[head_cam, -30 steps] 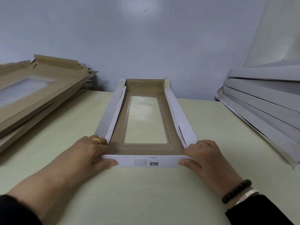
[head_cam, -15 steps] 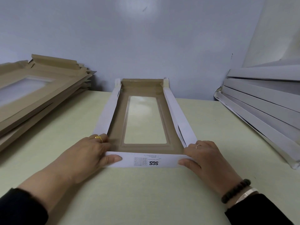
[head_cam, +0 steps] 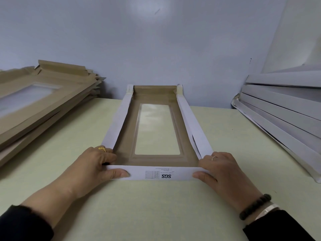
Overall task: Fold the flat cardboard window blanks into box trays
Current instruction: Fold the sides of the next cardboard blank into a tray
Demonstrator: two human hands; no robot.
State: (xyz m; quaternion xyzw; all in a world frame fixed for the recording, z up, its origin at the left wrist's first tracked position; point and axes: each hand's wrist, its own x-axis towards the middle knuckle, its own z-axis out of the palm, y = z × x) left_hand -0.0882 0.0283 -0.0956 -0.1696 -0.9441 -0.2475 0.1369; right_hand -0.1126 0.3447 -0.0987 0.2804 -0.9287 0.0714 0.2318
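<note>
Tray (head_cam: pixel 157 175), lying lengthwise away from the viewer on the worktop (head_cam: pixel 156 206): brown inside, white outside, with a clear window (head_cam: pixel 157 131) in its floor. All four walls stand raised; the near wall bears upside-down "SGS" print. Flat brown blanks (head_cam: pixel 34 105) lie stacked at left; white folded trays (head_cam: pixel 286 108) are piled at right.

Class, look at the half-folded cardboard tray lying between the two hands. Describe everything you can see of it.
The tray is a long, narrow cardboard blank, brown inside and white outside, with a clear rectangular window in its floor. It lies flat on the pale table, lengthwise away from the person. All four walls stand raised; the near wall bears upside-down "SGS" print. The left hand and right hand grip its near corners, thumbs on the near wall.
</note>
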